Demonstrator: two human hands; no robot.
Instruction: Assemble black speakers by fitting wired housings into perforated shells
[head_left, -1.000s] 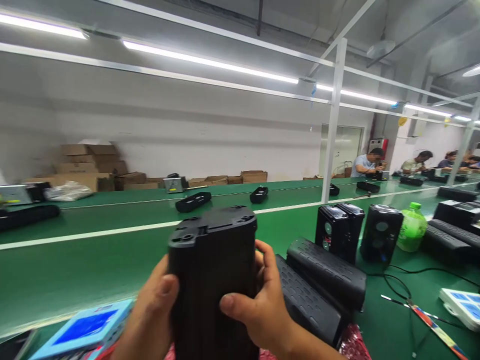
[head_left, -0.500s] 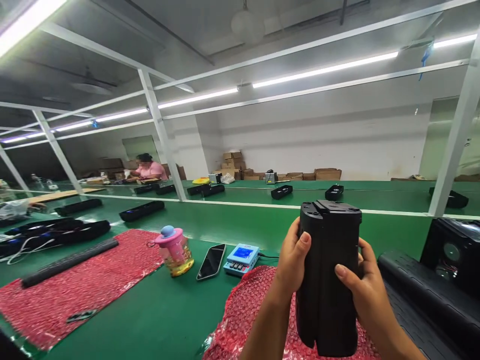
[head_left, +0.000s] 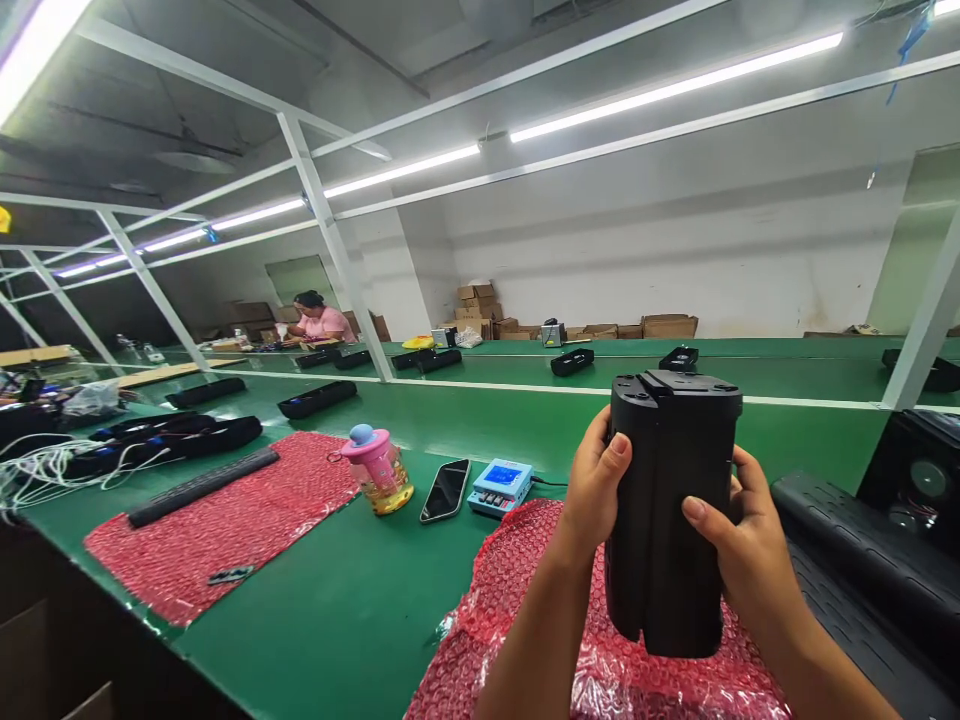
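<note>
A black plastic housing [head_left: 671, 520], boxy with rounded edges and a lengthwise seam, is held upright above pink bubble wrap [head_left: 517, 590]. My left hand [head_left: 596, 480] grips its left side, thumb on the near face. My right hand [head_left: 742, 540] wraps the right side, its thumb also pressed on the front; some fingers are hidden behind the housing. Just left of the hands, a blue device with a lit screen [head_left: 501, 485] lies on the green table [head_left: 337, 600], a cable running from it. Beside it rests a phone [head_left: 445, 490].
A pink-lidded bottle [head_left: 377, 470] stands left of the phone. Further left, more bubble wrap [head_left: 225, 530] carries a long black bar [head_left: 202, 487]. Black casings [head_left: 885, 580] sit at right. White cables [head_left: 45, 460] lie far left. A person in pink [head_left: 322, 322] sits across the room.
The view has turned slightly left and tilted down, showing more of the table's near left edge. Both hands still hold the housing, in much the same grip.
</note>
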